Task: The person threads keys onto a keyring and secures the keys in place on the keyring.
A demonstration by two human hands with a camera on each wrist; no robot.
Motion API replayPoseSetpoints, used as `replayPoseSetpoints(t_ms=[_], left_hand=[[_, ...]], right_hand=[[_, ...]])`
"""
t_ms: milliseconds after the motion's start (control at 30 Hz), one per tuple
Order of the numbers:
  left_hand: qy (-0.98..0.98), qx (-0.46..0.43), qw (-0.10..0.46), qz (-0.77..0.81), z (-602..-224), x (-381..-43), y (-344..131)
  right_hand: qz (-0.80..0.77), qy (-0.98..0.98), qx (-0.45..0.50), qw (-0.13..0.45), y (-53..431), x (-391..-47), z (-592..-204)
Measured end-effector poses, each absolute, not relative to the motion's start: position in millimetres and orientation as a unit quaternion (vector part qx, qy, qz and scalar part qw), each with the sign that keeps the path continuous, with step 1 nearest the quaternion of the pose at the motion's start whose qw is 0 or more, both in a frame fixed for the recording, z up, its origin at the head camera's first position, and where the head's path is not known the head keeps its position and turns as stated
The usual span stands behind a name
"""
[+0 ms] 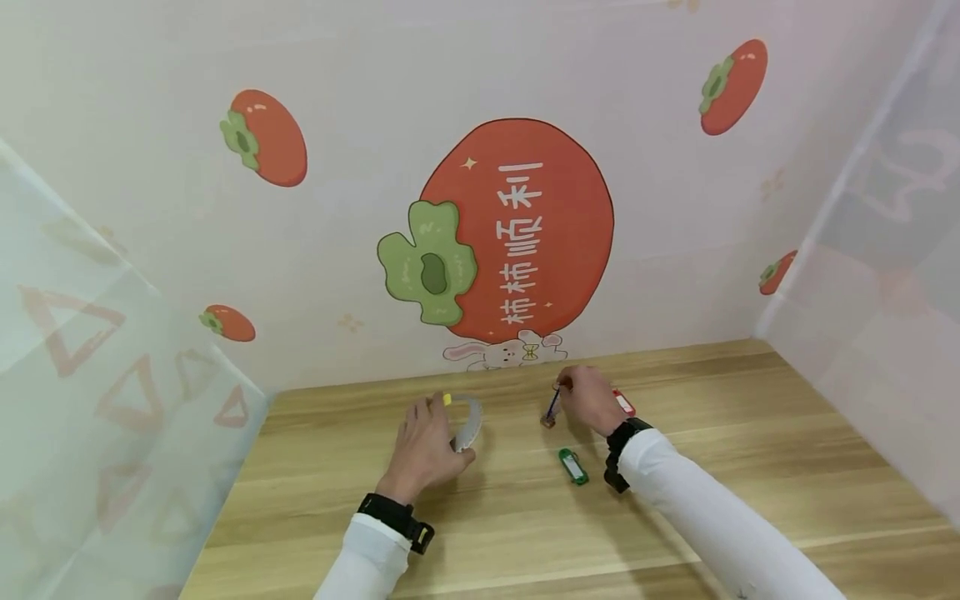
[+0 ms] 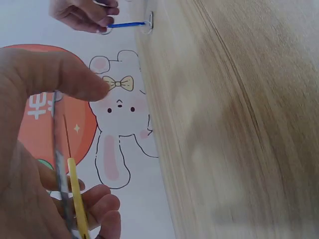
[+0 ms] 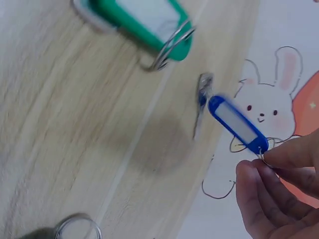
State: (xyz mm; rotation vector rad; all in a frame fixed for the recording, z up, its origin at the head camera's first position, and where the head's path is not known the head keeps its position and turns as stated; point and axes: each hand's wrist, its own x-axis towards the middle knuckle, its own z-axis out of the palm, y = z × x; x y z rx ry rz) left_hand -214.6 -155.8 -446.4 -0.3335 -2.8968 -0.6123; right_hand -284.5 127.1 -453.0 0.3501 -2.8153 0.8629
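My left hand (image 1: 426, 446) holds a flat, curved grey piece (image 1: 472, 421) with a small yellow part (image 1: 447, 400) at its upper end. From the left wrist, the grey piece is edge-on beside a yellow strip (image 2: 77, 199), with curled fingers below and the thumb above. Farther right, my right hand (image 1: 591, 398) pinches a blue key tag (image 3: 238, 124) by the small ring at one end. The tag hangs at a slant over the tabletop, a metal key (image 3: 203, 94) at its lower end; whether the key touches the wood I cannot tell.
A green key tag (image 1: 573, 467) with metal rings lies on the wooden table (image 1: 300, 500) nearer me. Partly behind the right hand lies a red key tag (image 1: 625, 403). A printed backdrop (image 1: 337, 208) stands along the table's far edge, with pale sheets at both sides.
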Motion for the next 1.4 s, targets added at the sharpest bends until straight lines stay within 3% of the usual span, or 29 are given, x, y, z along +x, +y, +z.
replayPoseSetpoints(t_ms=[567, 1000, 1400], left_hand=[[-0.97, -0.142, 0.114, -0.163, -434.4, -212.0, -142.0], [-0.973, -0.149, 0.116, -0.133, -434.2, -210.2, -136.6], [-0.975, -0.148, 0.113, -0.12, -432.7, -207.7, -133.2]], right_hand=[[0.416, -0.892, 0.103, 0.141, 131.6, -267.3, -441.8], [0.431, -0.874, 0.123, 0.188, 131.2, -262.2, -436.2], [0.428, -0.874, 0.123, 0.195, 131.1, -258.8, -432.0]])
